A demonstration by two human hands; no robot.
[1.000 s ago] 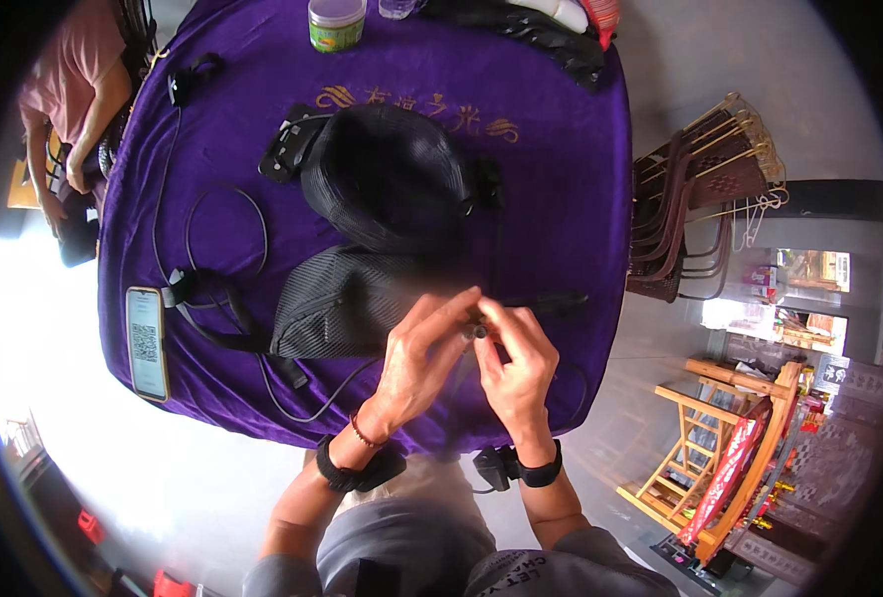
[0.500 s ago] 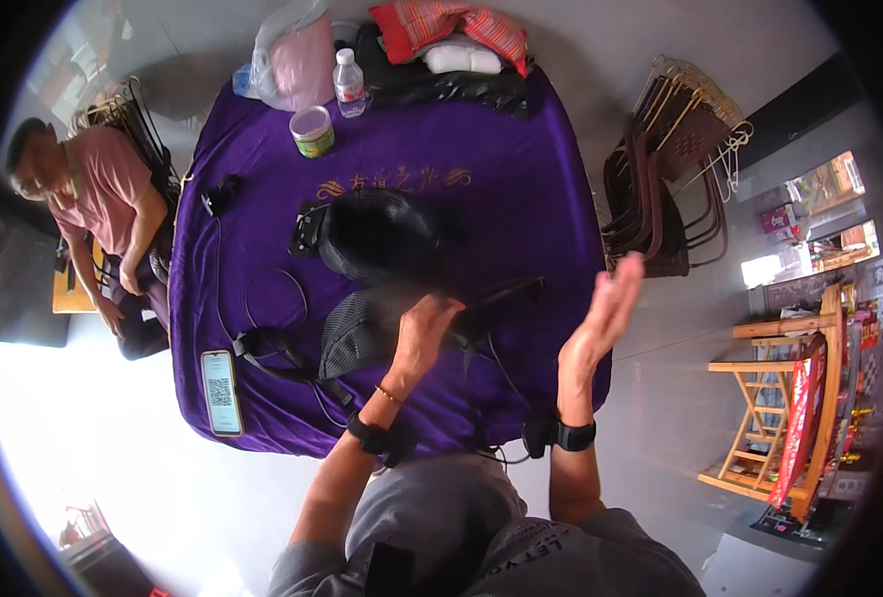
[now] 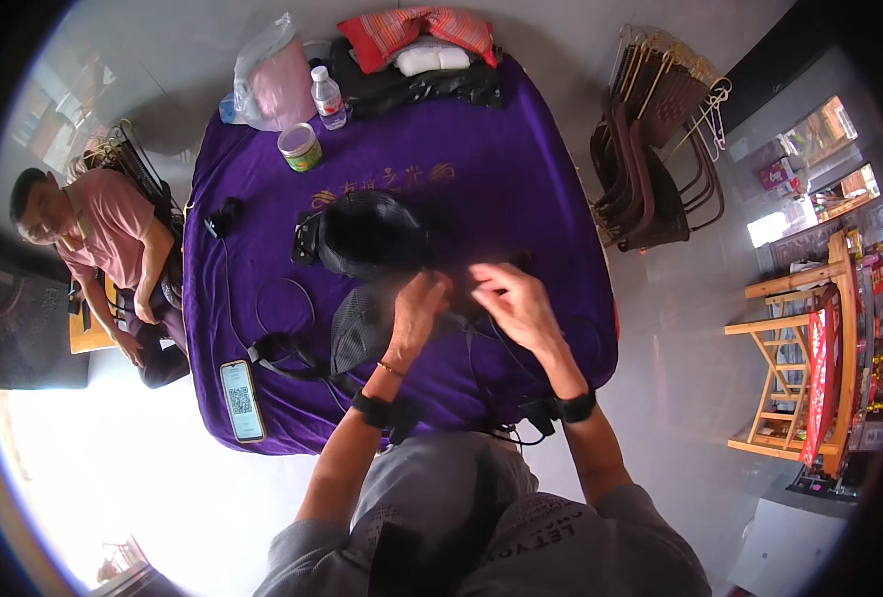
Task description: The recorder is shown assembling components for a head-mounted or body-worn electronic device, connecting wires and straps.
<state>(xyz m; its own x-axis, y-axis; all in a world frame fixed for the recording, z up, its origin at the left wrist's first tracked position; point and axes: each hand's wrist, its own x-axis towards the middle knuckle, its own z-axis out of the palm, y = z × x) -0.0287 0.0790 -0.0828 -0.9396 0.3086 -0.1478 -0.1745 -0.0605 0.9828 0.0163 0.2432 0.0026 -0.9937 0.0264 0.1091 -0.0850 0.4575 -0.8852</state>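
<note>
Purple tablecloth [image 3: 511, 149] with gold scrolls [image 3: 443, 172], black ribbed case [image 3: 354, 333], red striped fabric [image 3: 426, 28], green-labelled jar [image 3: 300, 152], pink shirt [image 3: 115, 214]

Left of the grip we find a phone [image 3: 243, 401] and, farther out, a seated person [image 3: 116, 221]; beyond the grip, a jar [image 3: 300, 151] and a bottle [image 3: 329, 101]; to its right, stacked chairs [image 3: 672, 124].

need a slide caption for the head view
Left hand and right hand over a purple-covered table, near a dark ribbed object, phone at left.
</note>
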